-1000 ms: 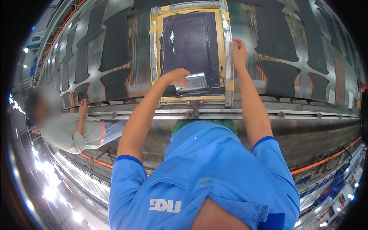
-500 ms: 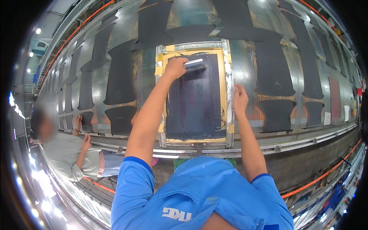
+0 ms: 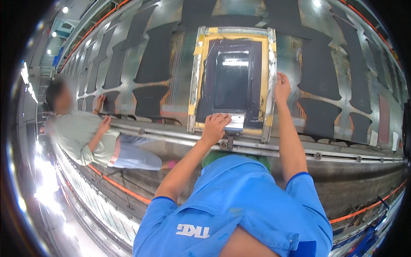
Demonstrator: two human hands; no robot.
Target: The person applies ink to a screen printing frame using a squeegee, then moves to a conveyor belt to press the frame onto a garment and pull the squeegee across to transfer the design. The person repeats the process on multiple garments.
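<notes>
A screen-printing frame (image 3: 271, 64) with metal rails and yellow tape lies on the long table. Dark ink covers its mesh (image 3: 231, 85), with a smoother, shiny rectangle in the middle. My left hand (image 3: 216, 127) is closed over the left part of a metal squeegee (image 3: 236, 121) at the frame's near end. My right hand (image 3: 282, 88) is at the outer side of the right rail, its fingers curled against that edge; the fingertips are partly hidden.
Dark fabric pieces (image 3: 319, 68) lie in rows along the table (image 3: 182, 64) on both sides. A metal rail (image 3: 295, 150) runs along its near edge. To the left, a co-worker in a pale green shirt (image 3: 81, 137) stands with both hands over the table.
My left hand has drawn the squeegee from the frame's far end to its near end, leaving a smooth shiny area behind it. My right hand stays by the right rail. The view has shifted.
</notes>
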